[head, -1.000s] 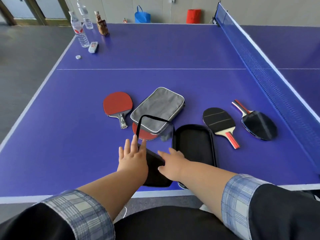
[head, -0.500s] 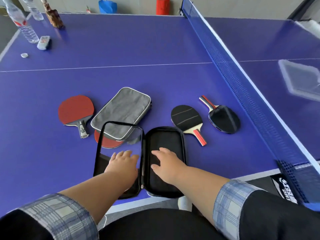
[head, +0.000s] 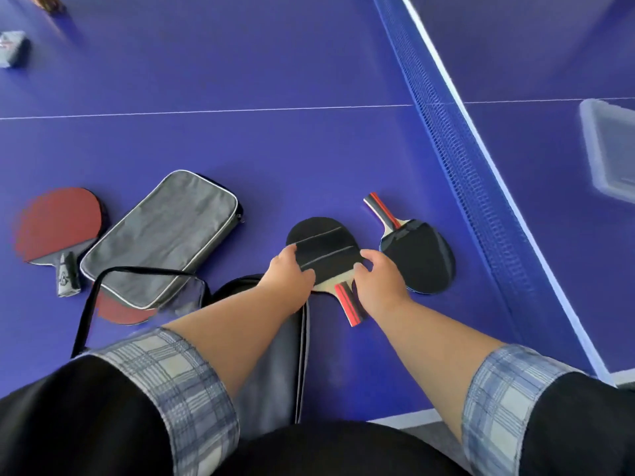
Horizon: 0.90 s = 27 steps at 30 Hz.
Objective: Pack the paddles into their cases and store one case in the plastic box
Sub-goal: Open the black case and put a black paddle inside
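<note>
Both hands gripped one black paddle point(head: 323, 250) on the blue table point(head: 240, 139): the left hand point(head: 292, 269) curled over its left edge, the right hand point(head: 378, 274) pinching the blade's right edge near the red-striped handle. The open black case point(head: 275, 355) lay just below, largely under the left forearm. A second black paddle point(head: 421, 261) rested beside the right hand; the grey case point(head: 161, 235) lay left, the plastic box point(head: 608, 149) beyond the net point(head: 457, 149).
</note>
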{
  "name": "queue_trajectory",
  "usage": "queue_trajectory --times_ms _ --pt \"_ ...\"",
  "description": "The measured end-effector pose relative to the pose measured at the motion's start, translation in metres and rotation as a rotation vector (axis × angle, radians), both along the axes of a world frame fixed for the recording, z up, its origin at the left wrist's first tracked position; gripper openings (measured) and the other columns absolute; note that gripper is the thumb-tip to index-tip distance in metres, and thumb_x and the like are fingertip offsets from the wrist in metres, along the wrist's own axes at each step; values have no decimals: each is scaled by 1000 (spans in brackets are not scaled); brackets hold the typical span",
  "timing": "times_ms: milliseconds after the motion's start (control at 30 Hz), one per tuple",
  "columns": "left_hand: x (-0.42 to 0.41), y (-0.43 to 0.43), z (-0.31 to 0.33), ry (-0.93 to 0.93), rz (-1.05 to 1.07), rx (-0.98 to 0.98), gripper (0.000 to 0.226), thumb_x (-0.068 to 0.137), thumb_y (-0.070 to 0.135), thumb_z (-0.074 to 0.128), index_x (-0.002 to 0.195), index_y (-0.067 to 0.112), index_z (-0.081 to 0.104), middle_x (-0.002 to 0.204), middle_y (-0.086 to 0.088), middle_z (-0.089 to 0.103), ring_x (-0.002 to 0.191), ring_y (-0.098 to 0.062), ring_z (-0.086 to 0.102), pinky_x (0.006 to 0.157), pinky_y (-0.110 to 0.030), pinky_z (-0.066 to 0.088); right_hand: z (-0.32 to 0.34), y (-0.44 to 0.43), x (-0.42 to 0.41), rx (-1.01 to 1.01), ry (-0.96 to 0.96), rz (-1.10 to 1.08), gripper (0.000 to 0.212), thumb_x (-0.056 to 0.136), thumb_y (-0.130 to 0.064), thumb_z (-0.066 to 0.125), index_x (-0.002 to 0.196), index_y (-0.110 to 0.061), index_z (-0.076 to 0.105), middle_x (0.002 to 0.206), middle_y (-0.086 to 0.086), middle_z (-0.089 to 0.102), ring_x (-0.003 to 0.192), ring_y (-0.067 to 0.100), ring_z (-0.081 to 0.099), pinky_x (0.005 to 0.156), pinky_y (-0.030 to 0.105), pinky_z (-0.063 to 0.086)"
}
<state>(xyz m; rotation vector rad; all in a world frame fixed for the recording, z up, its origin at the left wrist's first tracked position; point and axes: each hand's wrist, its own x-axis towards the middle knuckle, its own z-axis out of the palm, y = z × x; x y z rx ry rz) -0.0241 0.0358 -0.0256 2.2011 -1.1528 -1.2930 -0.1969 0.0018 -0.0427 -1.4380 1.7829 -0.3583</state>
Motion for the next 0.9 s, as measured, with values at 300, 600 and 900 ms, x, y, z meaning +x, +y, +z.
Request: queue_trajectory --times_ms 300,600,900 --pt "-22 -51 -12 -111 198 266 40 88 20 48 126 10 47 122 -12 58 113 -35 55 97 -45 49 -20 -56 13 212 4 96 64 93 -26 51 154 -22 32 149 5 48 123 32 57 101 48 50" --pt "-11 -53 10 79 307 -41 35 78 11 43 104 28 59 92 -3 65 56 -22 47 45 -22 37 13 -92 14 57 -140 9 55 90 -17 57 144 -19 48 140 7 55 109 28 65 76 38 60" --pt "63 27 16 56 419 -141 44 64 12 51 93 37 73 84 8 77 78 -21 73 79 -45 61 36 -16 74 128 -191 119 61 89 -17 55 148 -22 41 140 6 55 114 29 61 73 31 51"
